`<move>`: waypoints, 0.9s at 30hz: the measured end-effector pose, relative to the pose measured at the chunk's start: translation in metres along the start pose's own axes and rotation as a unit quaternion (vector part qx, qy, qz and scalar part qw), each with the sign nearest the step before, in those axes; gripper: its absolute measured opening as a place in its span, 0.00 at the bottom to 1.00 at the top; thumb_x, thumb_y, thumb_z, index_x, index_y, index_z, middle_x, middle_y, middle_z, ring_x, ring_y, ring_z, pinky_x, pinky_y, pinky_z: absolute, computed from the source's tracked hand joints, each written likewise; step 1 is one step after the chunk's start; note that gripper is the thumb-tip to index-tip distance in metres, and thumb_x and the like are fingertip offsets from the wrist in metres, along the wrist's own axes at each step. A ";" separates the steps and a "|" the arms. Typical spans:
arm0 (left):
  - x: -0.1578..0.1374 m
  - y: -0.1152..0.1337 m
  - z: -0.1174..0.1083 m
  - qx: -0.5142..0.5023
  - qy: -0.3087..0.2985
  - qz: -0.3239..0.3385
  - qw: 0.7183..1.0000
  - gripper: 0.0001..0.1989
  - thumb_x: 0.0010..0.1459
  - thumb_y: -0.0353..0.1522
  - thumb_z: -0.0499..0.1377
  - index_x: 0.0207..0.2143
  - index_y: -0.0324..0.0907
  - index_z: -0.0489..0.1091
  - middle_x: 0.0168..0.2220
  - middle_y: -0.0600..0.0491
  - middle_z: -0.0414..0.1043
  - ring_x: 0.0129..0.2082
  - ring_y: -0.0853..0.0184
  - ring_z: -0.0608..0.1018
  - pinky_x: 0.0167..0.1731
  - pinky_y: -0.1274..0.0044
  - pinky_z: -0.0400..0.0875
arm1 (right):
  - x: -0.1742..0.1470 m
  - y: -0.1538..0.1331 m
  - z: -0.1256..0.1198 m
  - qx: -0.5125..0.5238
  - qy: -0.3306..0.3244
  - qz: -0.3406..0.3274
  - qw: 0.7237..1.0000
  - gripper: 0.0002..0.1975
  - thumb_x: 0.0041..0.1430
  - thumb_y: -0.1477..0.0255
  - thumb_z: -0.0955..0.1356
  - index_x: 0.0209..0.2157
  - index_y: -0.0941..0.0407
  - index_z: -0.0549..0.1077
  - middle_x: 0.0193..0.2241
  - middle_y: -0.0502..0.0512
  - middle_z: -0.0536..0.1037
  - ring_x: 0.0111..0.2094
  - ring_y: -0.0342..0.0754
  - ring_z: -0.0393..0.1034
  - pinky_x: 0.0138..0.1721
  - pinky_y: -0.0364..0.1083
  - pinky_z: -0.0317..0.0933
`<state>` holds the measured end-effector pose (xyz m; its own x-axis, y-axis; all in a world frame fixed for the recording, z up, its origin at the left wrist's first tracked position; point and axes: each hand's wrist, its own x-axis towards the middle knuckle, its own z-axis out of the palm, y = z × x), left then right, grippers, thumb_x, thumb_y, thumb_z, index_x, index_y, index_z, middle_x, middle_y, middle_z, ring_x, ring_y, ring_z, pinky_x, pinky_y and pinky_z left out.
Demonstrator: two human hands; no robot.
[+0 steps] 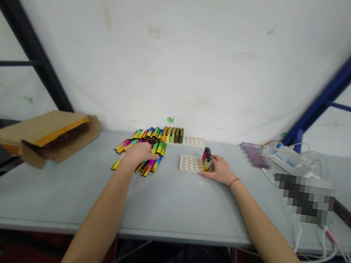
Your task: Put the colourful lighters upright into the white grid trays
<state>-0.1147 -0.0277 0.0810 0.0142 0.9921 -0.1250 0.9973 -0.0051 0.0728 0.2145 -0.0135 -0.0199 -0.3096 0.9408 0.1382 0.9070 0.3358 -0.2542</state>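
Note:
My left hand (139, 153) lies over a loose pile of shiny rainbow-coloured tubes (147, 169) with dark ends. Its thumb stretches out to the right, apart from the forefinger; the other fingertips are hidden. At the right end of a cream tray (190, 163) with round cups, my right hand (220, 171) is closed, thumb at the front corner and fingers behind. Beside its palm, one row of upright tubes (207, 159) fills that end of the tray. Farther back, a second cream tray (194, 142) carries several rows of upright gold and dark tubes (173, 134) on its left.
An opened brown paper bag (49, 134) lies on the grey table (164, 209) at the left. On the right are a white power strip (293, 160), cables (324, 257) and blurred-out items. A white wall (187, 54) stands behind, between dark and blue metal posts.

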 end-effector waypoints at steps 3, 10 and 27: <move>0.002 -0.015 -0.002 0.006 -0.043 -0.013 0.999 0.22 0.56 0.46 0.64 0.17 0.42 0.67 0.20 0.52 0.71 0.32 0.59 0.78 0.34 0.74 0.67 | -0.001 -0.001 -0.001 -0.003 -0.001 0.005 1.000 0.38 0.51 0.44 0.72 0.54 0.58 0.75 0.58 0.69 0.71 0.60 0.66 0.63 0.56 0.58 0.60; 0.005 0.007 0.009 0.018 -0.030 -0.040 0.999 0.14 0.48 0.44 0.68 0.26 0.42 0.76 0.33 0.43 0.81 0.40 0.53 0.81 0.37 0.73 0.71 | -0.002 0.000 -0.001 -0.007 -0.006 0.003 1.000 0.38 0.52 0.44 0.71 0.54 0.59 0.74 0.58 0.70 0.71 0.60 0.67 0.62 0.56 0.59 0.60; 0.007 0.028 0.030 0.022 0.003 -0.024 0.999 0.20 0.60 0.41 0.58 0.47 0.39 0.79 0.48 0.33 0.79 0.51 0.48 0.80 0.48 0.65 0.74 | -0.001 -0.002 -0.002 -0.008 -0.007 0.005 1.000 0.37 0.53 0.45 0.71 0.54 0.58 0.74 0.59 0.69 0.71 0.61 0.67 0.62 0.56 0.59 0.61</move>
<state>-0.0843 -0.0243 0.0520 -0.0347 0.9921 -0.1206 0.9990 0.0379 0.0242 0.2136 -0.0154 -0.0172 -0.3047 0.9446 0.1222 0.9145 0.3260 -0.2395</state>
